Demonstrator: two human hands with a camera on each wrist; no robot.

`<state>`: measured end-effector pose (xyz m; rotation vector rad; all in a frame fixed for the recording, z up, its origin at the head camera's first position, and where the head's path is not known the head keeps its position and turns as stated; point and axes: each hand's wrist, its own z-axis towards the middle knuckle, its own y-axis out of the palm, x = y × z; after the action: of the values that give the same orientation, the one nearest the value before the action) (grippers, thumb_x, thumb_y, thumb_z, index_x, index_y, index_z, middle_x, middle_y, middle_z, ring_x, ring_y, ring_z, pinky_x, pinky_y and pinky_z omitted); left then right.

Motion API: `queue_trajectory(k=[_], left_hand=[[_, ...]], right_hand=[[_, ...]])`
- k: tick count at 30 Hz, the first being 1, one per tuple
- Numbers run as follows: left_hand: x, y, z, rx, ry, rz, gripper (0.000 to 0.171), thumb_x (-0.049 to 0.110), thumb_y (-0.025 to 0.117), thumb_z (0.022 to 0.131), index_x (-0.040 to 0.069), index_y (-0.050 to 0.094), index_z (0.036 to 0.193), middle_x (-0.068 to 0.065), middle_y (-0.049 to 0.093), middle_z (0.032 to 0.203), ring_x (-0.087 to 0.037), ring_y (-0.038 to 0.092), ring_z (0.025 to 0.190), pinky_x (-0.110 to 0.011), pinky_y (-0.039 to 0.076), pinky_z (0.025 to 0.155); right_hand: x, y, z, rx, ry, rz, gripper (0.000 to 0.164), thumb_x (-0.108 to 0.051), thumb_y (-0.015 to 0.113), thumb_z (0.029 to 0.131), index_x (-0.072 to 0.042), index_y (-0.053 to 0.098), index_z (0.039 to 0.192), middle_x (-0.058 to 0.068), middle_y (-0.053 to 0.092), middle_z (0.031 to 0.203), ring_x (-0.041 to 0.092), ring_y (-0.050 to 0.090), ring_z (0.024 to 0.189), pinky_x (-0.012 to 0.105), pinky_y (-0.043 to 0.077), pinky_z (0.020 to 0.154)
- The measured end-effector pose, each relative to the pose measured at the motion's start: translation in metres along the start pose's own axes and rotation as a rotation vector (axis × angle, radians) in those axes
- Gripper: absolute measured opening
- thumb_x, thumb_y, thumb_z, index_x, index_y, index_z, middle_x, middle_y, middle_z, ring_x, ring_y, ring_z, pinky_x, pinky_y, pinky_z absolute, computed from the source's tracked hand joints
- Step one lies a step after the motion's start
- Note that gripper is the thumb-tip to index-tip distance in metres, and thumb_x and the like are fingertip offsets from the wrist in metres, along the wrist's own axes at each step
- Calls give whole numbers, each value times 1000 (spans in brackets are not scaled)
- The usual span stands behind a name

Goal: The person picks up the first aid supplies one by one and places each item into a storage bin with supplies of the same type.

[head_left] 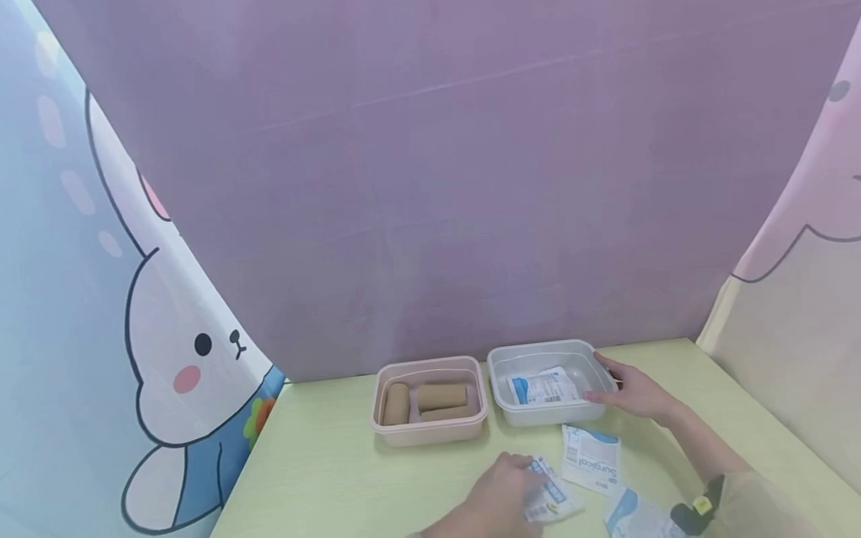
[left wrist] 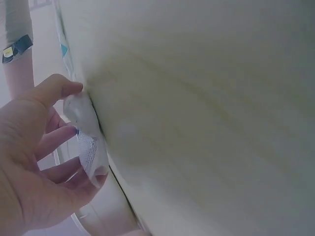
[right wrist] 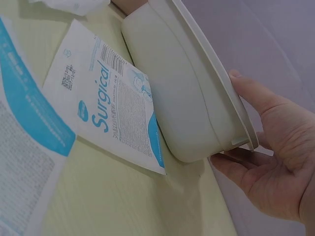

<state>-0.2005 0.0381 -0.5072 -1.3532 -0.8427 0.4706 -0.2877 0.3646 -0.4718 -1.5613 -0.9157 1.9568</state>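
My left hand [head_left: 498,497] grips a small white packet [head_left: 553,495] with blue print, low over the front of the table. In the left wrist view the thumb and fingers curl round that packet [left wrist: 88,140]. My right hand [head_left: 635,388] holds the right end of a white plastic box [head_left: 545,415], thumb on the rim and fingers lower at its side, as the right wrist view shows. Inside the box lies one blue-and-white packet [head_left: 545,386]. A flat packet marked "Surgical" [right wrist: 106,98] lies on the table against the box's front, with another blue-and-white packet [right wrist: 29,142] nearer me.
Left of the white box stands a pink plastic box [head_left: 430,433] holding several brown rolls [head_left: 442,396]. Both boxes stand near the back edge of the pale green table [head_left: 323,478]. A purple cloth [head_left: 430,187] hangs behind, with printed cloths at the sides.
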Motion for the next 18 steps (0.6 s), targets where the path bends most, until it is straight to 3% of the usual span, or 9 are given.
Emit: queue_trajectory(k=[6, 11, 14, 18], left_hand=[[-13, -6, -4, 158, 61, -12, 69, 36, 96, 68, 32, 74, 133, 8, 71, 139, -13, 62, 133, -27, 54, 113], [-20, -18, -17, 283, 76, -80, 69, 32, 94, 69, 23, 74, 135, -1, 69, 144, -19, 65, 132, -29, 57, 109], [-21, -24, -24, 327, 71, -100, 69, 28, 92, 69, 19, 73, 135, -5, 67, 146, -22, 66, 131, -31, 58, 109], [-24, -31, -32, 336, 32, -134, 69, 26, 91, 68, 17, 74, 135, -5, 66, 148, -25, 65, 133, -34, 57, 112]], right_hand=[[-3, -3, 3, 12, -21, 7, 100, -40, 83, 93, 12, 30, 161, 41, 45, 156, 58, 50, 140, 65, 53, 109], [-5, -5, 4, 7, -9, 8, 101, -41, 83, 93, 12, 30, 161, 42, 44, 156, 58, 50, 140, 65, 53, 109], [-5, -4, 2, 2, -1, 9, 102, -41, 82, 93, 12, 29, 161, 42, 44, 156, 58, 50, 141, 65, 54, 109], [-6, -4, 0, -9, 8, 12, 102, -40, 82, 93, 12, 28, 162, 43, 42, 157, 59, 48, 142, 66, 53, 109]])
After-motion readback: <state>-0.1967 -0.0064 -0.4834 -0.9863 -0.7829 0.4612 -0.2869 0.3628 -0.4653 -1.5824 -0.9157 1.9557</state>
